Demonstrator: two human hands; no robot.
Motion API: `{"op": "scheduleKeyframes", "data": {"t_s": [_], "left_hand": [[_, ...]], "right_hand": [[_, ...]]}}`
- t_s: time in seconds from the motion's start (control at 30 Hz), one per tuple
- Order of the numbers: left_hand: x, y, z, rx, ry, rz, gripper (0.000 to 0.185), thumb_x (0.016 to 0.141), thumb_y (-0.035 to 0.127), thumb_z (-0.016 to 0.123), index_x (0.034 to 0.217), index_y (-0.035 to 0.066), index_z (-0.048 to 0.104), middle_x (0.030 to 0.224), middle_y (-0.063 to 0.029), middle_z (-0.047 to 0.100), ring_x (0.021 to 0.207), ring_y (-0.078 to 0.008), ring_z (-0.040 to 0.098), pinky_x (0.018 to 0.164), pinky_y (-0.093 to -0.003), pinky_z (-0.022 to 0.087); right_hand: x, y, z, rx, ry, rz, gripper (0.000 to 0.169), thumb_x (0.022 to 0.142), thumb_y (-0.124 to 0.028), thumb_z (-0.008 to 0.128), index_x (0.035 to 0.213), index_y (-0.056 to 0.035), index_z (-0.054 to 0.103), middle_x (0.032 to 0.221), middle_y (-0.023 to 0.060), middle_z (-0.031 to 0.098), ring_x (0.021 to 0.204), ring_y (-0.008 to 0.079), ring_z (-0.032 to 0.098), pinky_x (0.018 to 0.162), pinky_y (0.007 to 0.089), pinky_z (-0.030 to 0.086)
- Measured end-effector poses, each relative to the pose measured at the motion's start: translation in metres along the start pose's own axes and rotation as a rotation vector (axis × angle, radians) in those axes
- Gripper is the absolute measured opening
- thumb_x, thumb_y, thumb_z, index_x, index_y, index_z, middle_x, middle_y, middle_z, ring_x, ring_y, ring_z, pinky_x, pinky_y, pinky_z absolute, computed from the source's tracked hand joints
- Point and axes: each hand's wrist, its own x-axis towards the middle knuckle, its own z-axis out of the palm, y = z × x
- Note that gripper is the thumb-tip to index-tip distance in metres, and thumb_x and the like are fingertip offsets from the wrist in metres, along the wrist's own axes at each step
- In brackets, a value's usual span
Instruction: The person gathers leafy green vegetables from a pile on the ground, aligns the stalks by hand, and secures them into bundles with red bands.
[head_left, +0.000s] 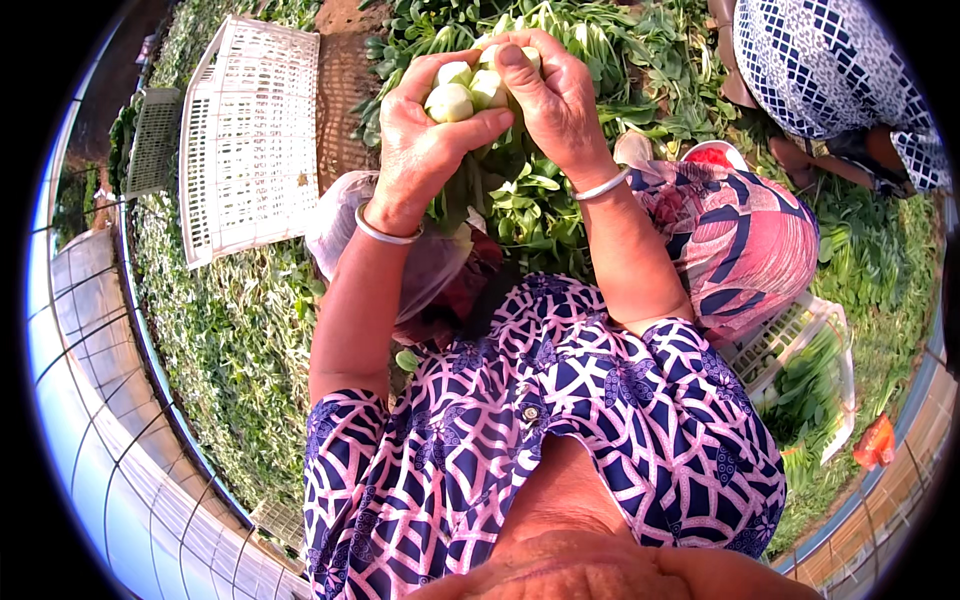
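Between my two hands is a bunch of bok choy (451, 103), its pale, rounded stem bases turned up towards me. My left hand (427, 139) wraps the near left side of the bunch, thumb across the front below the bases. On the far right side, my right hand (559, 105) grips it with the thumb bent over the top. Leaves hang below the hands, partly hidden by them. Loose bok choy greens (536, 202) lie beneath, between my knees, and a heap of bok choy (585, 37) spreads on the ground just ahead.
A white plastic crate (251, 142) stands tilted at my left. Behind my right knee, another crate (840, 375) holds leafy greens. A red-lined bowl (712, 155) sits beyond that knee. Another person in patterned clothing (825, 67) is close at the upper right.
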Motion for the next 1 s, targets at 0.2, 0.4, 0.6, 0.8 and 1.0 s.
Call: {"op": "scheduleKeyframes", "data": {"t_s": [0.2, 0.4, 0.6, 0.8, 1.0], "left_hand": [[0.0, 0.004, 0.004, -0.017, 0.02, -0.039, 0.053, 0.069, 0.004, 0.085, 0.117, -0.002, 0.064, 0.098, -0.005, 0.069, 0.087, -0.0118, 0.065, 0.08, -0.0255, 0.055], [0.005, 0.005, -0.002, -0.41, 0.086, -0.066, 0.05, 0.07, 0.003, 0.081, 0.116, -0.003, 0.062, 0.1, -0.0075, 0.069, 0.09, -0.0155, 0.067, 0.085, -0.0293, 0.054], [0.004, 0.002, -0.01, -0.438, 0.105, -0.063, 0.051, 0.072, 0.002, 0.079, 0.119, -0.004, 0.062, 0.101, -0.0084, 0.07, 0.09, -0.0168, 0.067, 0.085, -0.03, 0.054], [0.006, -0.002, -0.014, -0.537, 0.135, -0.061, 0.047, 0.073, 0.002, 0.079, 0.118, -0.004, 0.063, 0.102, -0.008, 0.07, 0.091, -0.0169, 0.068, 0.086, -0.0303, 0.054], [-0.001, 0.01, -0.007, -0.293, 0.055, -0.06, 0.057, 0.072, 0.003, 0.082, 0.125, -0.005, 0.062, 0.105, -0.0084, 0.071, 0.092, -0.0145, 0.067, 0.087, -0.0279, 0.054]], "right_hand": [[0.002, 0.008, 0.0, 0.028, -0.051, -0.031, 0.044, 0.103, -0.043, 0.056, 0.107, 0.0001, 0.064, 0.099, 0.0066, 0.066, 0.09, 0.0096, 0.058, 0.08, 0.0261, 0.048], [0.001, 0.005, 0.008, 0.479, 0.078, -0.042, 0.03, 0.099, -0.018, 0.064, 0.12, 0.0032, 0.061, 0.115, 0.011, 0.068, 0.104, 0.0175, 0.065, 0.099, 0.0301, 0.048], [-0.001, 0.005, 0.001, 0.169, 0.057, -0.06, 0.028, 0.097, -0.005, 0.065, 0.123, 0.0052, 0.062, 0.113, 0.0094, 0.071, 0.102, 0.0126, 0.065, 0.095, 0.0258, 0.051], [-0.004, -0.001, 0.008, 0.141, -0.017, -0.056, 0.033, 0.098, -0.006, 0.064, 0.13, 0.0011, 0.059, 0.12, 0.0089, 0.066, 0.109, 0.0132, 0.061, 0.096, 0.027, 0.049], [-0.001, -0.008, 0.004, -0.36, 0.121, -0.323, 0.038, 0.095, -0.006, 0.061, 0.13, 0.0087, 0.055, 0.11, 0.0248, 0.069, 0.104, 0.034, 0.07, 0.09, 0.0356, 0.053]]}}
